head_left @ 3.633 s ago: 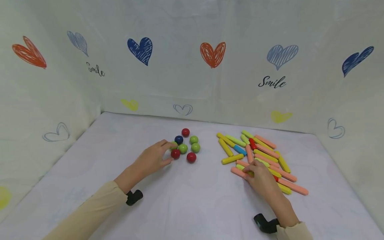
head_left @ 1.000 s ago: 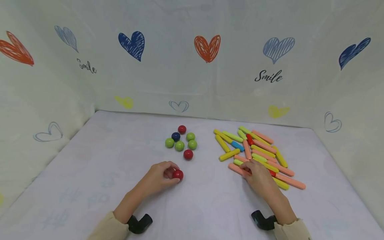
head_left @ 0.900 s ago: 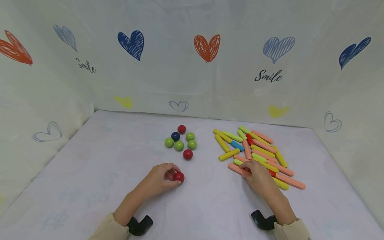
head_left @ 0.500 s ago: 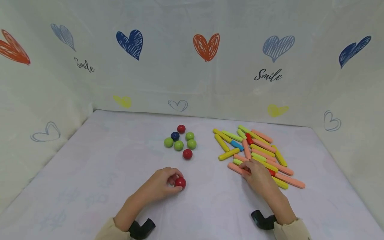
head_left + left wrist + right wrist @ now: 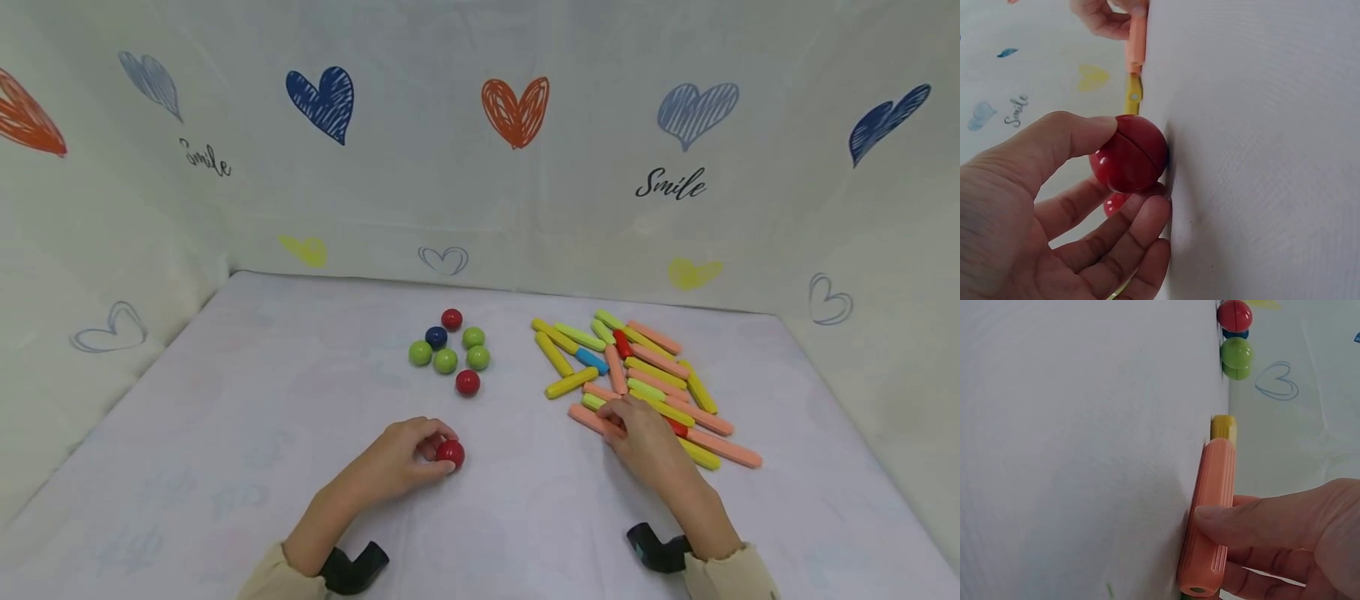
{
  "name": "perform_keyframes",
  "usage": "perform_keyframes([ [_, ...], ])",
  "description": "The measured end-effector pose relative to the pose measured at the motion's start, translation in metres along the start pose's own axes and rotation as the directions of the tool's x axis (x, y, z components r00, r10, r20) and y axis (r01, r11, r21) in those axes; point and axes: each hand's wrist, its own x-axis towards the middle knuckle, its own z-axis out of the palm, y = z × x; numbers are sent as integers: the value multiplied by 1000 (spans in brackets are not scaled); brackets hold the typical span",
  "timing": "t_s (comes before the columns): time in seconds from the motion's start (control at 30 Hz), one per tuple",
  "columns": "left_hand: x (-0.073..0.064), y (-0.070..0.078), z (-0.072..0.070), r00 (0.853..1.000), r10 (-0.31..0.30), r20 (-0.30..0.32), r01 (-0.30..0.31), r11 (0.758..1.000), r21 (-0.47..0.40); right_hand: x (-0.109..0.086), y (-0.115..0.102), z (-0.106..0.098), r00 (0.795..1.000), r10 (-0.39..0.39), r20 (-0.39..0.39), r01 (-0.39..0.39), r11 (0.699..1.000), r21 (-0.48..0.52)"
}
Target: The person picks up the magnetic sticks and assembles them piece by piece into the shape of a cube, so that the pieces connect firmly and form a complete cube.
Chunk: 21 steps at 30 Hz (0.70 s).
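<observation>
Head view: at left, my cuff (image 5: 279, 575) and a black piece (image 5: 358, 570) sit at the wrist; my left hand (image 5: 408, 457) grasps a red ball (image 5: 451, 453) between thumb and fingers; the ball is at the near middle of the table (image 5: 247, 400), its seam slanting away from my thumb in the left wrist view; whether it touches the table I cannot tell; beyond it lie four green balls (image 5: 446, 361), a blue ball (image 5: 437, 337) and two loose red balls (image 5: 468, 383), one at the far end of the group, one at the near end; to their right spread yellow sticks (image 5: 572, 383) and a blue stick (image 5: 592, 361); at the near left edge of that spread my right hand (image 5: 647, 437) pinches a pink stick (image 5: 587, 417), its long axis running from far left to near right, its bare end pointing left and away from me; the right wrist view shows a hole in its other end; farther right, most sticks share that slant.
</observation>
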Motion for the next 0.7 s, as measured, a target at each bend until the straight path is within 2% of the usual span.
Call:
perform_keyframes([
  [0.3, 0, 0, 1, 1000, 18, -10, -18, 1000, 1, 0, 0, 0, 1000, 5, 6, -5, 1000, -13],
  [0.43, 0, 0, 1, 1000, 18, -10, -18, 1000, 4, -1, -2, -1, 999, -30, -15, 29, 999, -28],
  [0.7, 0, 0, 2, 1000, 19, -23, -18, 1000, 17, -8, -25, -3, 997, -74, 28, 74, 997, 3],
])
